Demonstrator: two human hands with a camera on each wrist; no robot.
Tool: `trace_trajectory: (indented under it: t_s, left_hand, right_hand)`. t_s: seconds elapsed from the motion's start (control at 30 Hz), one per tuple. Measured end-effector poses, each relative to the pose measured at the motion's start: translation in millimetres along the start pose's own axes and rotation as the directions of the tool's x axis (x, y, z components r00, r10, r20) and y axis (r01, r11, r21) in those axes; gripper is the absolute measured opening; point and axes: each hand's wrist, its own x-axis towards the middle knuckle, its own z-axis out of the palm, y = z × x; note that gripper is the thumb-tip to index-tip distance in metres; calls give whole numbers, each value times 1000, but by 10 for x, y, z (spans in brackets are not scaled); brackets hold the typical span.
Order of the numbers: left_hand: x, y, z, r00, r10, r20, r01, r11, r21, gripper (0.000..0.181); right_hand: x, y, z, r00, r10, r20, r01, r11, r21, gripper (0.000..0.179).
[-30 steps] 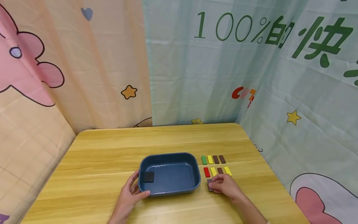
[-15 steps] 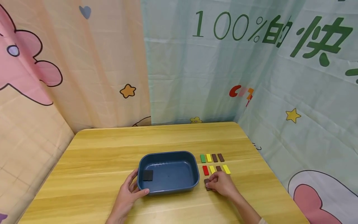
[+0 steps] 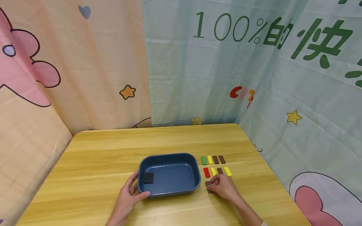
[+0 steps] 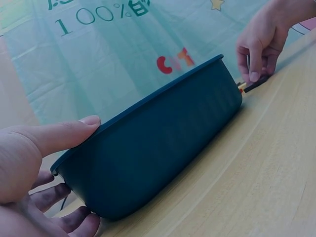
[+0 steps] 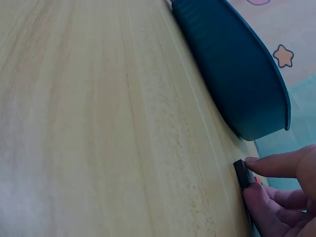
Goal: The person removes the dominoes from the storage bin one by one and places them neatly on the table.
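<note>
My left hand (image 3: pixel 128 194) grips the left end of a dark blue plastic tub (image 3: pixel 169 193). In the left wrist view its thumb lies over the tub's rim, fingers against the outer wall. Inside the tub, at the left, is a flat black square (image 3: pixel 148 177). Right of the tub, my right hand (image 3: pixel 224 187) pinches a dark brown rectangular tile (image 3: pixel 208 186) at the tabletop. The right wrist view shows thumb and fingers at the tile (image 5: pixel 242 173); the hand partly covers it.
Behind the right hand are two rows of small tiles. The far row has a green tile (image 3: pixel 204 160), a yellow tile (image 3: pixel 210 159) and two brown ones. Nearer stand a red tile (image 3: pixel 206 172), two yellow ones and a brown tile (image 3: pixel 220 170). Printed curtains (image 3: pixel 181 62) border the wooden table (image 3: pixel 99 163).
My right hand has shifted the dark tile slightly left, towards the tub, and turned it a little. The left hand keeps its grip on the tub. The head view has drifted slightly.
</note>
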Motion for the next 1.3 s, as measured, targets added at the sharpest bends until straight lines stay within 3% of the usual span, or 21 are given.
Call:
trace_trajectory:
  t_s: [0.27,0.53,0.73,1.03,1.3]
  left_hand:
    - [-10,15,-2,1000,4,10,-4,1000,-9,94]
    - [-13,50,-5,1000,0,1,0,1000,0,94]
    - [-8,56,-1,1000,-12,-6,12,1000,5,94]
    - [-7,20,21,1000,-7,7,7,1000,-14,93]
    - [-26,28,11,1000,-13,-3,13,1000,-14,94]
  right_hand:
    - [24,-53,-121,1000,-8,-20,6,997,-72,23]
    - [166,-268,-271,982,-185,-21,181,976,-121,18]
    - [262,-443,-284,969,-240,50,243,968,-63,20]
    - [399,-794,-169,911,-370,181,379,925,-16,22]
    - [575,-1246,60,836,-433,338,491,865,-107,21]
